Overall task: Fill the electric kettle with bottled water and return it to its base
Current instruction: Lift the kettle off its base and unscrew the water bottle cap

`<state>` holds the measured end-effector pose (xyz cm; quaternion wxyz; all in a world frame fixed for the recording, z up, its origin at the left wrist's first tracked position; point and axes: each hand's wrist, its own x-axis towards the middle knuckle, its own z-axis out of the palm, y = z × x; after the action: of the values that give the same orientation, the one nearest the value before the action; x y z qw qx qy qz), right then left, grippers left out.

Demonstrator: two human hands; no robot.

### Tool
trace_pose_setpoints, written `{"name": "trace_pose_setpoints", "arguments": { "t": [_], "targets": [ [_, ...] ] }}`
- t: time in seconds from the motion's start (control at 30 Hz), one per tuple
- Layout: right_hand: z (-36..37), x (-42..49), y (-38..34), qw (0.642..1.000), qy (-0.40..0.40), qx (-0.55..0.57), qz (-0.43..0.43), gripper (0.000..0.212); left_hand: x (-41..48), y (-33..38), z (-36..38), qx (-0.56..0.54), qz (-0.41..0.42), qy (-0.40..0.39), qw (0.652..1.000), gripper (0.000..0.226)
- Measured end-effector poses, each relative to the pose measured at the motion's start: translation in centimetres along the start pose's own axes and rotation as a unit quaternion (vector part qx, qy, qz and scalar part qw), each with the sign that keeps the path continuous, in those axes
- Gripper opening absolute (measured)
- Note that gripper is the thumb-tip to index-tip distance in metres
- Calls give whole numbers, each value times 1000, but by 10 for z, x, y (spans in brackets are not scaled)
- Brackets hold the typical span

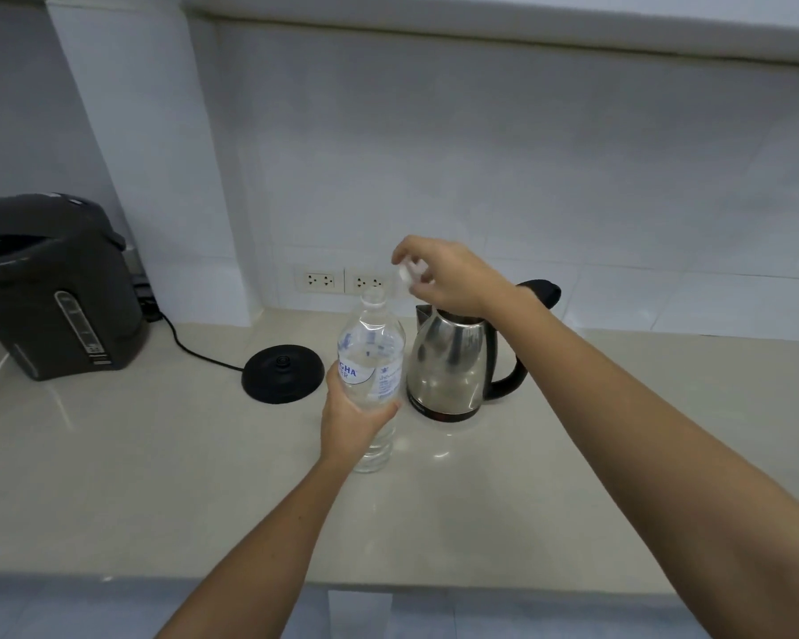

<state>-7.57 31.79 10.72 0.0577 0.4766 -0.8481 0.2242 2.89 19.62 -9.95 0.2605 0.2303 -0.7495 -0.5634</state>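
Note:
A clear plastic water bottle [372, 357] stands upright on the pale counter [158, 454], its neck uncapped. My left hand [354, 415] grips its lower half. My right hand [444, 276] hovers just above and right of the bottle mouth, pinching the white cap [407, 274]. The steel electric kettle [453, 362] with a black handle stands right beside the bottle, off its base, its lid open at the back. The black round base [283, 372] lies empty on the counter to the left of the bottle.
A dark grey hot-water dispenser [51, 288] stands at the far left, with a black cord [194, 352] running to the kettle base. Wall sockets [342, 281] sit behind the bottle. The counter's front edge [296, 578] runs across near me.

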Motion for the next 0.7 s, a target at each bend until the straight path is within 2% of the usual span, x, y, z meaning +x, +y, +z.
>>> {"name": "trace_pose_setpoints", "arguments": {
  "t": [0.07, 0.17, 0.33, 0.5, 0.7],
  "targets": [
    [20, -22, 26, 995, -11, 8, 95, 23, -4, 0, 6, -32, 6, 12, 999, 104],
    [65, -70, 71, 967, -79, -29, 241, 19, -10, -1, 17, -46, 9, 43, 998, 113],
    [133, -150, 114, 922, -117, -3, 369, 19, -10, -5, 29, 4, 7, 111, 994, 116],
    [169, -189, 131, 898, -109, 17, 425, 23, -4, -5, 35, 9, 6, 146, 989, 107],
    [182, -201, 135, 901, -95, 13, 422, 31, 3, -5, 22, 5, 30, 115, 993, 99]
  ]
}}
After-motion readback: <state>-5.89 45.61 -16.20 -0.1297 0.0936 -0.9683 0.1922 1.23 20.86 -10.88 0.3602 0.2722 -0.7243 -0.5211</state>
